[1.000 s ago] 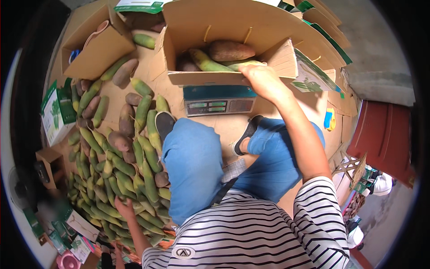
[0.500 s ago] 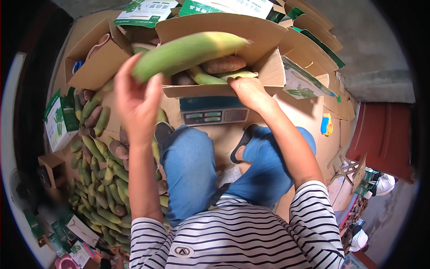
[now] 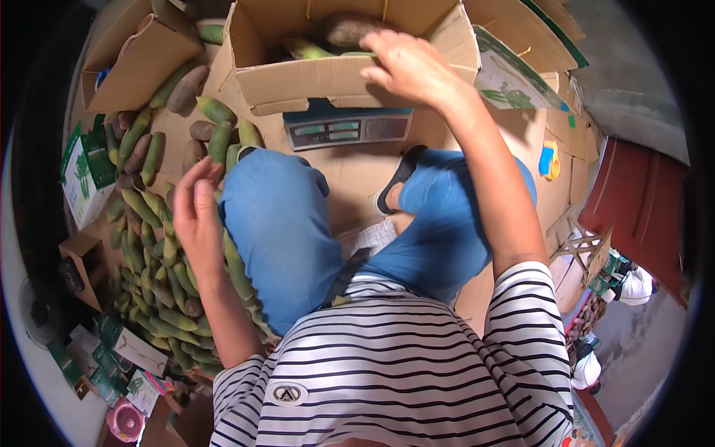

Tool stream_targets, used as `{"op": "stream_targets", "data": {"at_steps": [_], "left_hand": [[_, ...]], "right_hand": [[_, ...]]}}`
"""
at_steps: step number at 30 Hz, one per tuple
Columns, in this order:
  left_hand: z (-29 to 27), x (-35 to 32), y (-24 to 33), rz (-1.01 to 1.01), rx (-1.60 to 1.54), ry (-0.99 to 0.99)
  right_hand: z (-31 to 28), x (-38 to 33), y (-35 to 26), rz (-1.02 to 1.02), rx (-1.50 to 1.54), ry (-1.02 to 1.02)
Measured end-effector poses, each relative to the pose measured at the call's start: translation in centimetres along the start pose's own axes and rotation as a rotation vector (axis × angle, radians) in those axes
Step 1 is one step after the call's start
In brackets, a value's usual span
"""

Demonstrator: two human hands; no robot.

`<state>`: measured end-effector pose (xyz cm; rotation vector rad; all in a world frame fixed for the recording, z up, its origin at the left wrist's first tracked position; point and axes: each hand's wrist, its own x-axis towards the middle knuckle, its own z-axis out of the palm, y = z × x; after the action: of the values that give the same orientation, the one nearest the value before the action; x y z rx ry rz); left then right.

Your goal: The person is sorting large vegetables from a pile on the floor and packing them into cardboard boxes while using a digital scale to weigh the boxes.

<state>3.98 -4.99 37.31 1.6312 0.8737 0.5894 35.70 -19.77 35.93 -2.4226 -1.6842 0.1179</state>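
My right hand (image 3: 413, 68) straddles the front wall of an open cardboard box (image 3: 298, 83), thumb outside and fingers over the inside, loosely gripping the rim. Inside the box, beside those fingers, lie a reddish-brown radish (image 3: 350, 31) and a green one (image 3: 305, 50); deeper contents are hidden. A digital scale (image 3: 346, 128) with a display panel is under the box. At my left knee, my left hand (image 3: 198, 212) is open and shows nothing in it. Its fingertips are by a green radish (image 3: 219, 141), and whether they touch it I cannot tell.
A large pile of green and reddish radishes (image 3: 160, 287) covers the floor at left. Another open carton (image 3: 145, 63) stands at far left. At right are a yellow-and-blue tape dispenser (image 3: 550, 160), a small wooden stool (image 3: 585, 246) and a dark red panel (image 3: 633, 216).
The large green radish has left my left hand. That hand has come down and back toward the pile at left. My right hand remains at the box's front wall. The view has shifted.
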Motion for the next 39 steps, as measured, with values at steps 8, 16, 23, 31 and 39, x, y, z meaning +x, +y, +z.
{"op": "stream_targets", "data": {"at_steps": [8,16,23,31,39], "left_hand": [[-7.1,-1.7,-11.7,-0.148,0.301,0.023],[-8.6,-3.6,-16.1,-0.209,0.374,-0.047],[-8.9,-5.1,-18.2,-0.196,0.629,-0.079],[-9.4,-6.6,-19.2,-0.228,0.782,-0.017],[-5.8,-2.6,-2.2,0.052,0.332,0.133]], "right_hand": [[-2.6,-0.7,-1.2,0.03,0.067,0.172],[-1.4,-0.9,-0.6,0.117,-0.002,-0.07],[-0.8,-1.0,-1.0,0.142,-0.064,-0.229],[-1.1,-1.0,-0.6,0.088,-0.089,-0.203],[-1.3,-0.8,-1.7,0.164,-0.022,-0.318]]}}
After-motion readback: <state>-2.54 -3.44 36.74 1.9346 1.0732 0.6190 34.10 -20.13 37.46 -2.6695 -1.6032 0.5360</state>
